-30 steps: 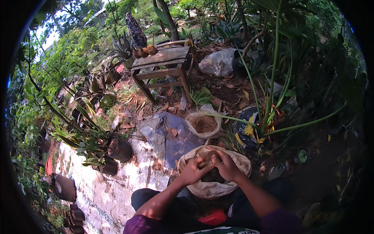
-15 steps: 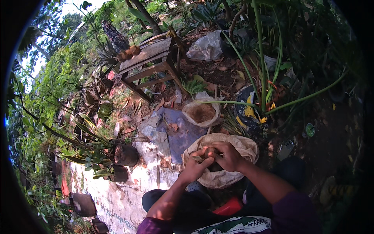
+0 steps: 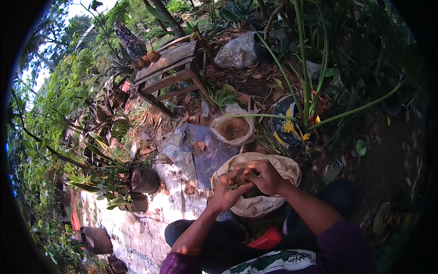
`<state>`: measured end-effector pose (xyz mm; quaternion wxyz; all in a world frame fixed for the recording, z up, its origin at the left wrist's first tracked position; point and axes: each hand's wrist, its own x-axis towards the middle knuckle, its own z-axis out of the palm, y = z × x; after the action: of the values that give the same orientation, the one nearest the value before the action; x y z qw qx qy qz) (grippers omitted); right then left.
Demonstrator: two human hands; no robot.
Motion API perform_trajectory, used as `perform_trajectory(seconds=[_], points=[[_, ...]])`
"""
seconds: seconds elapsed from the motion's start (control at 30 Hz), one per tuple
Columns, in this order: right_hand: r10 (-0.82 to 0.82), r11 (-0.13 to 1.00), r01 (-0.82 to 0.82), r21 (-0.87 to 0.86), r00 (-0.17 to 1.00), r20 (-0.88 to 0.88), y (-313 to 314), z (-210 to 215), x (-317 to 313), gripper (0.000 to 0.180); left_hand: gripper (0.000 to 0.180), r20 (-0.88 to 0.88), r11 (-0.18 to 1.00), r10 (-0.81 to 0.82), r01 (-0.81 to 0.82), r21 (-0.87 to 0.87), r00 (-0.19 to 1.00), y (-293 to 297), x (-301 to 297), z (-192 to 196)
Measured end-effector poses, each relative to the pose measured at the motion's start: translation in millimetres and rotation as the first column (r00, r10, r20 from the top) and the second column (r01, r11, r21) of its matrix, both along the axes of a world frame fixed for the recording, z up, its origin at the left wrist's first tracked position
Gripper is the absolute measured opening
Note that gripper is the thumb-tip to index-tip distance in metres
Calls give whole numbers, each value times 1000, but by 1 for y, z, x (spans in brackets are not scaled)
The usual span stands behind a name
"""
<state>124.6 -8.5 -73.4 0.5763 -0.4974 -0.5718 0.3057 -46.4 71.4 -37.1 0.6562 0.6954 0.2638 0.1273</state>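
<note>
My left hand (image 3: 228, 192) and my right hand (image 3: 266, 178) meet over the mouth of a pale cloth sack (image 3: 289, 170) between my legs. Together their fingers close around a round brown lump (image 3: 242, 175), which they partly cover; its exact kind is not clear. Under the hands, the inside of the sack is dark and mostly hidden. Just beyond the sack sits a smaller whitish bag (image 3: 250, 122), its top rolled back, with brown crumbly or fibrous material (image 3: 232, 129) in it.
A wooden stool (image 3: 169, 64) with brown round clumps on it stands at the far left. Potted plants (image 3: 145, 180) line the left side. A bluish sheet (image 3: 207, 148) lies beyond the sack. A phone (image 3: 333, 171) rests on the soil at right, near long green stalks (image 3: 305, 68).
The whole view has shifted slightly. My fingers have moved a little around the brown lump, with both hands staying over the sack.
</note>
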Motion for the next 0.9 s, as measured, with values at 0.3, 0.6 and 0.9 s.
perform_trajectory(seconds=[0.3, 0.6, 0.9], points=[[-16, 940, -162, -299, 857, -516, -2, -12, -9, 46, 31, -86, 977, -104, 118, 178, 991, 15, -10, -9], [-208, 942, 144, -303, 960, -189, 0, -5, -11, 54, 26, -114, 781, 200, -89, 618, 973, 4, 0, -8], [-148, 896, 108, -431, 987, -60, -6, -6, -15, 57, 22, 5, 707, 141, -104, 700, 990, -1, -3, -30]])
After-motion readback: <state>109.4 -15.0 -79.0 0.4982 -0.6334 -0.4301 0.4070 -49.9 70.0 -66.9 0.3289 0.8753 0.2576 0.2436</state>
